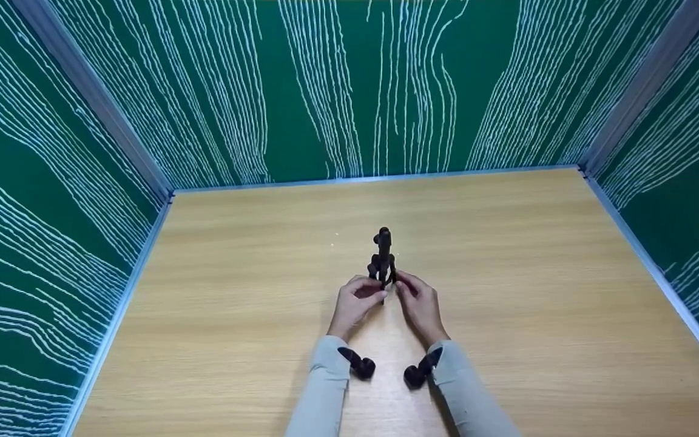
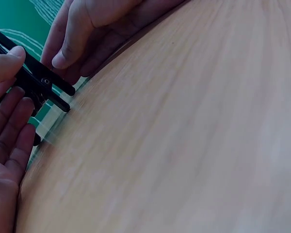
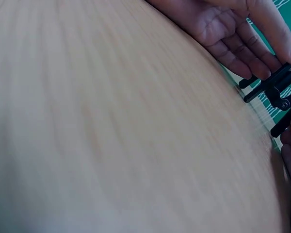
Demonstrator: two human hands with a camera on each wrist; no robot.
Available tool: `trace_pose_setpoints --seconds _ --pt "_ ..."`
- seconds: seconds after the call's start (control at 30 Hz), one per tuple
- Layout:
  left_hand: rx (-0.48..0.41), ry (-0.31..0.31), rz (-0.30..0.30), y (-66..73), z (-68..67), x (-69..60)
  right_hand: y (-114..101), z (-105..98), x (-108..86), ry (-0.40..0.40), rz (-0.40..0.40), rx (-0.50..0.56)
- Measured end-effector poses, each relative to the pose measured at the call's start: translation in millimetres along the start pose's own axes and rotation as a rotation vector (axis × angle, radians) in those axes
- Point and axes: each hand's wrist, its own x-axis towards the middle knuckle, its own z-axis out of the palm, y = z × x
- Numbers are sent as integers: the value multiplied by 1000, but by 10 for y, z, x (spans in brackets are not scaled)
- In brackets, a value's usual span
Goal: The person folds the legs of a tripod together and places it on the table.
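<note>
A small black tripod [image 1: 384, 243] with a round knob at its top stands upright between my hands, its narrow legs reaching down to the table. My left hand [image 1: 351, 308] pinches one leg between thumb and fingers, the remaining fingers lying curved beneath. On the opposite side, my right hand [image 1: 424, 308] holds another leg near its lower end with thumb and fingertips. In the left wrist view the tripod [image 2: 48, 80] shows slim bars joined by a small hinge. The right wrist view catches its leg ends [image 3: 252, 94] close to the wood, partly covered by the hands.
The wooden table [image 1: 252, 261] is bordered at the back and sides by green panels [image 1: 270, 91] with wavy white lines. Black rounded pieces [image 1: 363, 368] stick out from both sleeves at the wrists. Tiny pale specks dot the wood left of the tripod.
</note>
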Motion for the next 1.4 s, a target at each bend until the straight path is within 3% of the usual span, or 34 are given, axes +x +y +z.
trace_pose_setpoints --seconds 0.17,0.33,0.57,0.77,0.97,1.4 --pt "-11 7 -6 3 1 -5 228 27 57 3 9 12" --pt "0 16 -19 29 -16 -1 230 18 55 5 27 31" --pt "-57 29 7 13 -16 9 253 13 60 41 -61 -43" --pt "-90 66 -18 -1 -4 13 257 15 59 46 -80 -49" --pt "-91 88 -49 2 -4 11 251 18 49 54 -86 -70" --pt "-55 136 -45 25 22 -1 232 25 44 76 -108 -83"
